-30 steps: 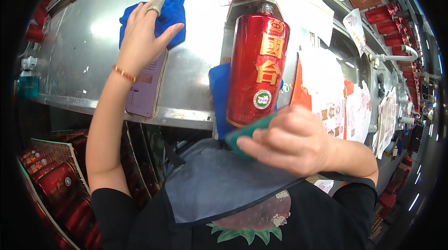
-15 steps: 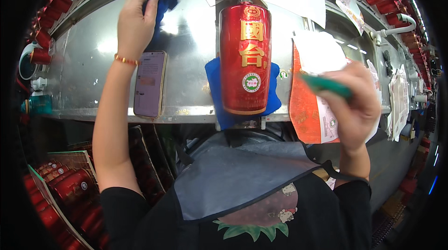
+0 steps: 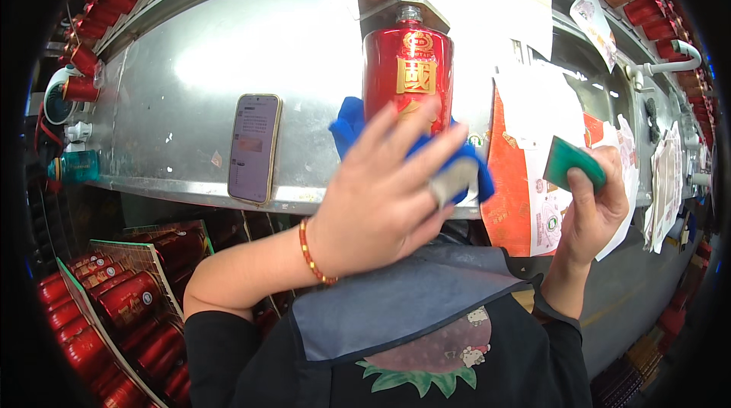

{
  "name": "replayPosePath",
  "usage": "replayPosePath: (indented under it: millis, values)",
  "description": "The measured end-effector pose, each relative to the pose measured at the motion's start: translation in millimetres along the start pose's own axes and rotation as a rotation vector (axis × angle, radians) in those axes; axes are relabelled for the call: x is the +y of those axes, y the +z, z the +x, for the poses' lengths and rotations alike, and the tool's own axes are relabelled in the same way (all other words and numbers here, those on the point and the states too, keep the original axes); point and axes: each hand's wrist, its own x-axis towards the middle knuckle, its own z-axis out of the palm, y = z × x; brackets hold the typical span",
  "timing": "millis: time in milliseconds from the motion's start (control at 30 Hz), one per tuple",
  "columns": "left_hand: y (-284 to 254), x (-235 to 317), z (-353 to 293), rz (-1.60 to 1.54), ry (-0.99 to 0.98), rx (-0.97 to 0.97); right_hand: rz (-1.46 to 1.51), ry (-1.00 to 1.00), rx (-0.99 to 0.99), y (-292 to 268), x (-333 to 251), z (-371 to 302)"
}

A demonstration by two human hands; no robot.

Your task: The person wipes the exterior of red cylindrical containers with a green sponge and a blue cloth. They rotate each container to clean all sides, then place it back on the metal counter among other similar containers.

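Observation:
A red bottle (image 3: 407, 76) with gold lettering lies on the bench with its neck away from me, a blue cloth pad (image 3: 349, 130) under it. Across its lower part is my left hand (image 3: 388, 187), slightly blurred, fingers spread over a blue cloth (image 3: 461, 155) pressed to the bottle. Where this cloth ends and the pad begins is hard to tell. A pale wrap (image 3: 457, 178) shows around one finger. Off to the right, my right hand (image 3: 598, 198) pinches a flat green scraper (image 3: 575, 164) above printed sheets, apart from the bottle.
A phone (image 3: 253, 149) lies on the metal bench left of the bottle. Orange and white label sheets (image 3: 509, 195) overhang the front edge at right, near a white pipe (image 3: 670, 65). Below left stand crates of red bottles (image 3: 126, 297); more line the shelves behind.
My left hand has come from the far left of the bench to the bottle, bringing the blue cloth. The right hand has lowered slightly with the green scraper, now sharper in view.

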Motion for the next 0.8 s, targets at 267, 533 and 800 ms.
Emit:
replayPosePath:
  millis: [267,533,800]
  values:
    - [4,-35,70,0.222,0.012,0.288,0.050,-0.012,0.012,2,8,19]
    - [5,5,19,0.049,0.028,0.032,0.073,0.010,-0.010,5,3,5]
    - [-1,-36,69,0.182,0.217,0.144,0.057,-0.038,0.020,2,-7,10]
